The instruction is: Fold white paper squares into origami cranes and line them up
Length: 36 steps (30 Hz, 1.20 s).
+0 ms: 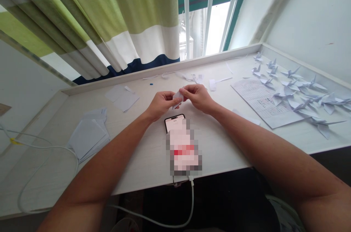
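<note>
Between my two hands is a small piece of folded white paper (177, 97), held just above the desk beyond the phone. My left hand (161, 104) pinches its left and lower side, with the thumb across the front. On the upper right edge, the thumb and index finger of my right hand (197, 96) close on the same paper. The fingers cover part of it, so its full shape is hidden. Several folded paper cranes (301, 89) stand at the right of the desk, some on a printed sheet (263, 105).
A phone (183, 144) lies near the front edge, a white cable (192, 191) plugged into it. Stacked white paper (89, 135) and loose sheets (123, 98) are at the left. Paper strips (192, 77) lie along the back ledge, below the curtain (131, 12) and barred window.
</note>
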Available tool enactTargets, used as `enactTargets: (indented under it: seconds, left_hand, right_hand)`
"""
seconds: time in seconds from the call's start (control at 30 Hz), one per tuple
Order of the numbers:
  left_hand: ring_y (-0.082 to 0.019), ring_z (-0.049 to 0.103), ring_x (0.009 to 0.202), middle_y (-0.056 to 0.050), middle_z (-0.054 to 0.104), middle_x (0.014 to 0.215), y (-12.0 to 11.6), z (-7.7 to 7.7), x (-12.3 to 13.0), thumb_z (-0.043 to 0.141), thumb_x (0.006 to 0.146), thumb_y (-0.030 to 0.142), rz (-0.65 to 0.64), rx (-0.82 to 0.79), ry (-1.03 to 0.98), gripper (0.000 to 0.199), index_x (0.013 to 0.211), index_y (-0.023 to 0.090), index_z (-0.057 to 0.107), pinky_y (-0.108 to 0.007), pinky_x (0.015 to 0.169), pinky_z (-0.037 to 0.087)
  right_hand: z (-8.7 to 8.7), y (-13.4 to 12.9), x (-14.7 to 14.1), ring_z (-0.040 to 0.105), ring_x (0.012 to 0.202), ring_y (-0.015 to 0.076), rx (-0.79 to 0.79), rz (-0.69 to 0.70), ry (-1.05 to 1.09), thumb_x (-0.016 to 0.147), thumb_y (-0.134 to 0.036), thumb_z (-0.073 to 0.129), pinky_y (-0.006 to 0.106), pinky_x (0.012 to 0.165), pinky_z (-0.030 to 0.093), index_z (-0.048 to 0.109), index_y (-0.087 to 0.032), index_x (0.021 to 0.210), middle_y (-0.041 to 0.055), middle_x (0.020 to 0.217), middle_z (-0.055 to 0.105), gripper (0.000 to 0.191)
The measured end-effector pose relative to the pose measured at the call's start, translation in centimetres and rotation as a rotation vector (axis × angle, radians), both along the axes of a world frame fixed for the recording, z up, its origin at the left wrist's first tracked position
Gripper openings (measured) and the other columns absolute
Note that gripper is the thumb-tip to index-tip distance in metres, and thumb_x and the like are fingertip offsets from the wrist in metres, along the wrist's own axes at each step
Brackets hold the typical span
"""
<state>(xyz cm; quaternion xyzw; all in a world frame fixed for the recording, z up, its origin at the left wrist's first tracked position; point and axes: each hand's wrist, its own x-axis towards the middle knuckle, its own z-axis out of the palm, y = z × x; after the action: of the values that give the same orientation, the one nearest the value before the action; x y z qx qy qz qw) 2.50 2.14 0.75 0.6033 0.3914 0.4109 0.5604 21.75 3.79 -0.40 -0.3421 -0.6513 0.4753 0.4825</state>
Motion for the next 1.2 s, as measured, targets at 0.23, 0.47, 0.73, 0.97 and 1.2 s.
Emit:
enactTargets:
  seconds: [0.23, 0.47, 0.73, 0.97, 1.2]
  left_hand:
    - [-0.015, 0.069, 0.069, -0.013, 0.081, 0.094, -0.02, 0.26, -0.18, 0.091, 0.076, 0.049, -0.024, -0.039, 0.027, 0.041, 0.089, 0.013, 0.078, -0.032, 0.07, 0.055]
    - [-0.018, 0.075, 0.071, -0.016, 0.083, 0.101, -0.01, 0.42, -0.43, 0.091, 0.076, 0.051, -0.053, -0.049, 0.057, 0.046, 0.096, 0.011, 0.079, -0.033, 0.07, 0.059]
    - [-0.018, 0.074, 0.064, -0.016, 0.082, 0.097, -0.31, 0.62, -0.01, 0.094, 0.071, 0.056, -0.014, -0.064, 0.033, 0.051, 0.087, 0.012, 0.076, -0.035, 0.067, 0.061]
    - [-0.019, 0.075, 0.069, -0.018, 0.082, 0.1, -0.21, 0.5, 0.01, 0.085, 0.08, 0.063, -0.054, -0.094, -0.003, 0.054, 0.092, 0.011, 0.079, -0.033, 0.068, 0.058]
    - [-0.018, 0.073, 0.072, -0.016, 0.082, 0.098, -0.19, 0.76, -0.18, 0.09, 0.077, 0.055, -0.038, -0.079, 0.041, 0.046, 0.091, 0.012, 0.081, -0.034, 0.071, 0.058]
  right_hand:
    - [-0.15, 0.02, -0.24, 0.058, 0.066, 0.0154, 0.029, -0.121, 0.104, 0.085, -0.068, 0.078, 0.034, 0.066, 0.05, 0.069, -0.019, 0.074, 0.0023, 0.07, 0.065, 0.051]
    - [-0.11, -0.05, -0.3, 0.059, 0.069, 0.0146, -0.004, -0.139, 0.166, 0.085, -0.069, 0.077, 0.033, 0.068, 0.053, 0.069, -0.02, 0.077, 0.0017, 0.073, 0.066, 0.051]
    - [-0.54, -0.05, -0.31, 0.06, 0.064, 0.0147, -0.017, -0.083, 0.054, 0.084, -0.071, 0.077, 0.032, 0.062, 0.051, 0.069, -0.019, 0.074, 0.0021, 0.069, 0.068, 0.054]
    - [-0.42, 0.08, -0.31, 0.06, 0.066, 0.0149, 0.0, -0.139, 0.098, 0.081, -0.073, 0.078, 0.032, 0.063, 0.052, 0.069, -0.019, 0.075, 0.0015, 0.07, 0.067, 0.055]
    - [-0.47, 0.04, -0.31, 0.06, 0.065, 0.0157, 0.046, -0.176, 0.067, 0.082, -0.073, 0.077, 0.034, 0.064, 0.051, 0.068, -0.02, 0.072, 0.001, 0.067, 0.065, 0.055]
